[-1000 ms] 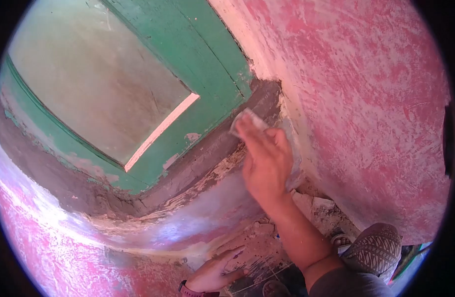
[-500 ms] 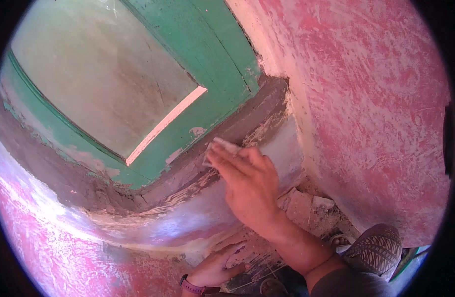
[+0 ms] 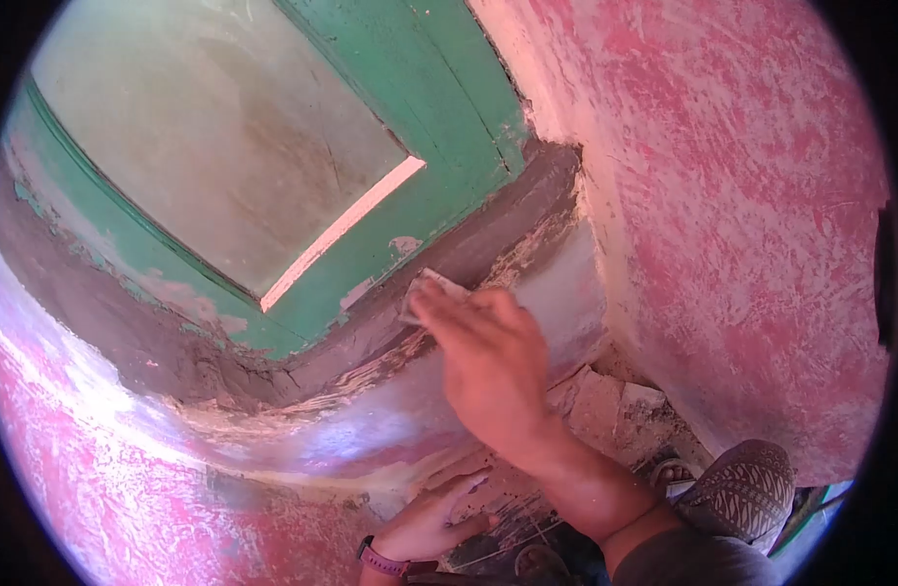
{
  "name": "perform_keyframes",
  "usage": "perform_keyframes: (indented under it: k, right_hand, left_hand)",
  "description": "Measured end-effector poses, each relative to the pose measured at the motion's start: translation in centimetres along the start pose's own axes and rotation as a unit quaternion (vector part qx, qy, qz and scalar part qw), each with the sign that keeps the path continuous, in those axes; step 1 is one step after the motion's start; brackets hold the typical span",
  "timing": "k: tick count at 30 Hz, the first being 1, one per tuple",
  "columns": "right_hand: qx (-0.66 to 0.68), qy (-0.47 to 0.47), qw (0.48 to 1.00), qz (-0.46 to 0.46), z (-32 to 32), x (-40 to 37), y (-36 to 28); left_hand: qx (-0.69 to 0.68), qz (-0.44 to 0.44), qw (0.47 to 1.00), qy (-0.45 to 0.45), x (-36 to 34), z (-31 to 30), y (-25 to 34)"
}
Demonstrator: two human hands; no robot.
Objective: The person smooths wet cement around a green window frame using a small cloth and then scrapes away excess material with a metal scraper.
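My right hand (image 3: 498,366) is closed around a small flat greyish piece (image 3: 441,283), pressed against the strip of grey-brown mortar (image 3: 498,223) under the green frame (image 3: 447,122). The fingers cover most of this piece, so its exact kind does not show. Lower down, my left hand (image 3: 431,523), with a dark wristband (image 3: 381,559), is held low beside the wall with its fingers stretched out and nothing in it. The mortar is smooth towards the right and rougher around the frame's lower corner.
A cloudy pane (image 3: 214,146) fills the green frame. On the right rises a blotchy pink wall (image 3: 732,195). Broken rubble (image 3: 625,405) lies in the corner below, near my patterned knee (image 3: 752,488) and a sandalled foot (image 3: 674,474).
The view has shifted slightly, moving the frame and wall right and up in the picture. My right hand, still gripping the flat piece, sits a little farther down-left along the mortar.
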State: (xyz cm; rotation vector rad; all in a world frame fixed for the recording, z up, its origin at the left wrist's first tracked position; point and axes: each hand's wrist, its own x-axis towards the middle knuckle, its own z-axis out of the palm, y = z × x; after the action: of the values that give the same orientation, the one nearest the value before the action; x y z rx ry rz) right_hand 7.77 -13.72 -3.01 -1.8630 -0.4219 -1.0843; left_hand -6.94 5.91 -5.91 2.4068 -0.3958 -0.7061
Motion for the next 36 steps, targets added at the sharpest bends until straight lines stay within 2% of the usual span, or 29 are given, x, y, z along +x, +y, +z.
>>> perform_keyframes:
  k: [2, 5, 9, 11, 14, 17, 22, 26, 29, 32, 36]
  right_hand:
    - [-0.002, 0.053, 0.999, -0.005, -1.6, 1.1, 1.7]
    - [-0.089, 0.098, 0.991, 0.03, -2.0, 2.5, 3.5]
    - [-0.003, 0.048, 0.999, 0.012, 2.8, -1.0, 0.9]
    - [0.034, 0.004, 0.999, -0.003, 3.7, -2.8, -1.0]
    - [0.088, 0.047, 0.995, -0.015, 2.8, -2.5, -1.0]
    - [-0.063, 0.149, 0.987, 0.016, -0.2, 0.3, 2.4]
    - [0.017, 0.102, 0.994, 0.03, 3.7, -2.3, 2.1]
    - [0.079, 0.031, 0.996, 0.037, 3.2, -3.5, -0.1]
    - [0.011, 0.148, 0.988, 0.04, 0.8, -1.1, 2.3]
    - [-0.026, 0.136, 0.989, 0.052, 2.5, -0.9, 4.3]
    - [0.07, 0.064, 0.995, 0.04, 4.5, -4.5, 0.8]
  left_hand:
    - [0.014, -0.011, 1.0, -0.011, -0.4, -0.3, 0.9]
    - [0.017, -0.02, 1.0, -0.013, -1.2, -0.5, 1.8]
    - [0.021, -0.013, 1.0, -0.006, -1.3, -0.6, 1.7]
    - [0.022, 0.023, 1.0, 0.001, -0.9, -0.2, 0.6]
    - [0.039, 0.033, 0.999, 0.005, -1.0, 0.2, 0.6]
    - [0.033, 0.008, 0.999, -0.005, -1.7, -0.4, 1.7]
    - [0.033, 0.015, 0.999, 0.002, -1.8, -0.9, 1.8]
    - [0.042, 0.043, 0.998, 0.008, -1.0, -0.1, 0.6]
    - [0.035, 0.033, 0.999, 0.004, -1.1, -0.7, 1.7]
    - [0.033, 0.017, 0.999, -0.003, -1.2, -0.8, 2.1]
    - [0.037, 0.043, 0.998, 0.02, -0.8, -0.2, 0.9]
